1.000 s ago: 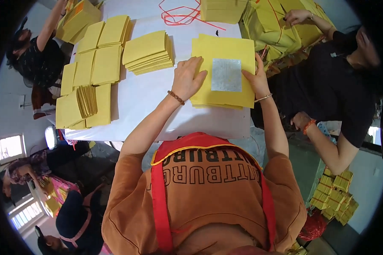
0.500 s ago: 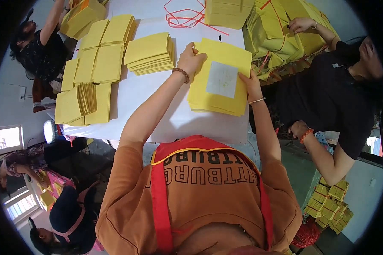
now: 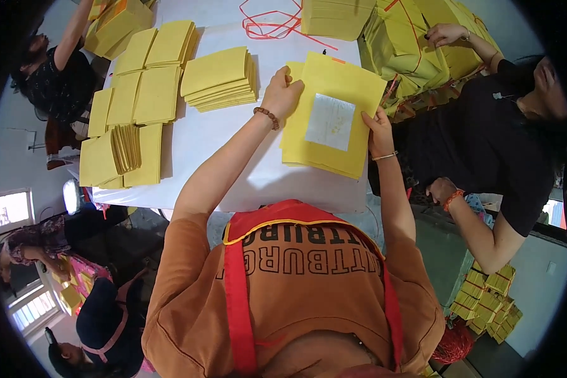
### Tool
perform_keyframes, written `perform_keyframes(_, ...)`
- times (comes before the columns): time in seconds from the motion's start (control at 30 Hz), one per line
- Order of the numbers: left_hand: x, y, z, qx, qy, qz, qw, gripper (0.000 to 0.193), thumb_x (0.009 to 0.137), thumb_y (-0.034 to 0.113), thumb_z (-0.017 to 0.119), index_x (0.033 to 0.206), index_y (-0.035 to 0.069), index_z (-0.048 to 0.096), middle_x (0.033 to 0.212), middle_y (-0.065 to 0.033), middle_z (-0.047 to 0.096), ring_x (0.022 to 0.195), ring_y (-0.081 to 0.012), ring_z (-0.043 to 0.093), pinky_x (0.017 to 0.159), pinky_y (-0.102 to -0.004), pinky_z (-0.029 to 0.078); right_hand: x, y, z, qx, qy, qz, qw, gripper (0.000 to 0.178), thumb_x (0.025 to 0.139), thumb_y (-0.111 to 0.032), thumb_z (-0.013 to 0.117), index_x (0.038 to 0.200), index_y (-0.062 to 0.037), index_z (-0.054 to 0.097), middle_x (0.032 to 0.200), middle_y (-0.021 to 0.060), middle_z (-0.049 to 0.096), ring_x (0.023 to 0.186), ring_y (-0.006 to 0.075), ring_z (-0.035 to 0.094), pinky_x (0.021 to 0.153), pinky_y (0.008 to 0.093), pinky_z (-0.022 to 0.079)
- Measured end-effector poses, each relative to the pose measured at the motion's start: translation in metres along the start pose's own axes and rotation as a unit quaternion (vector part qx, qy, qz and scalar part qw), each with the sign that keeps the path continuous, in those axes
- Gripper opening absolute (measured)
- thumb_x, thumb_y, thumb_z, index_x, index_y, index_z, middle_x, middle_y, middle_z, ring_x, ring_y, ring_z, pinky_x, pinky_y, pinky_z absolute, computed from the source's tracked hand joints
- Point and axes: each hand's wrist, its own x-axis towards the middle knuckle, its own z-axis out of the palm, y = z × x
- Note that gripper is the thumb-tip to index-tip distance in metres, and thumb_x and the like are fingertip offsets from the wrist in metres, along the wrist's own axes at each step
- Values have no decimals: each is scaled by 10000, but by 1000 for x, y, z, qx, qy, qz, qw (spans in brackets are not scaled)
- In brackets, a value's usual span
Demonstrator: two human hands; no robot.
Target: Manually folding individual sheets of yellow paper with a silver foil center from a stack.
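Observation:
A stack of yellow paper (image 3: 318, 75) lies at the right side of the table, with a silver-grey square (image 3: 331, 123) on its top sheet. The upper part sits askew over the lower sheets, which show along the left edge. My left hand (image 3: 281, 94) grips the upper left edge, thumb toward the top and fingers curled. At the right edge my right hand (image 3: 379, 132) pinches the paper, thumb on top and the other fingers partly hidden beneath. A small orange-red mark (image 3: 338, 61) shows at the top edge.
A fanned yellow pile (image 3: 219, 75) lies left of my left hand, with several more piles (image 3: 157, 94) beyond it. Red strapping (image 3: 271, 25) is tangled at the back. A co-worker's hand (image 3: 447, 34) rests on a large yellow bundle (image 3: 397, 57) at right.
The upper part of the yellow stack has turned clockwise and shifted right over the lower sheets. My right hand has moved slightly right with its edge; my left hand has barely moved.

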Motion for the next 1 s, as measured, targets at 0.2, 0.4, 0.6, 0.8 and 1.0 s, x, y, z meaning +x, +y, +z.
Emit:
perform_keyframes(0.2,-2,3,-4,25,-9,80,996,618,768,268,600,1237,-69,378,1013,-111,505,872,-181,506,792,-272,421,-2,-3,-9,34,-31,-34,998,239,849,-10,528,1084,-17,487,1050,57,582,928,131,566,801,257,447)
perform_keyframes(0.4,-19,36,-7,-40,-129,-13,991,440,869,280,527,1148,-56,476,957,-70,575,838,-126,543,762,-234,437,-14,-19,-2,96,-41,-62,993,277,861,-2,500,1134,-36,475,1072,62,575,959,132,565,813,269,462)
perform_keyframes(0.6,-47,49,-3,-391,-220,-77,891,317,910,232,485,1066,-37,545,980,-62,605,834,-94,576,733,-225,468,-25,-29,9,131,-50,-77,987,296,869,1,485,1162,-37,464,1114,78,557,1001,147,553,841,271,462)
perform_keyframes(0.8,-49,42,-15,-383,-187,-39,904,293,909,224,488,1038,-28,565,965,-48,607,831,-90,563,738,-234,454,-34,-31,11,150,-33,-94,984,301,871,16,471,1168,-28,459,1140,88,544,1033,166,541,879,292,449)
perform_keyframes(1.0,-52,85,-71,-93,-31,137,986,238,896,213,498,951,4,596,816,27,562,691,-38,455,623,-197,386,-36,-21,-13,134,22,-76,988,333,877,-25,473,1208,-24,436,1158,91,533,1054,173,526,887,295,435)
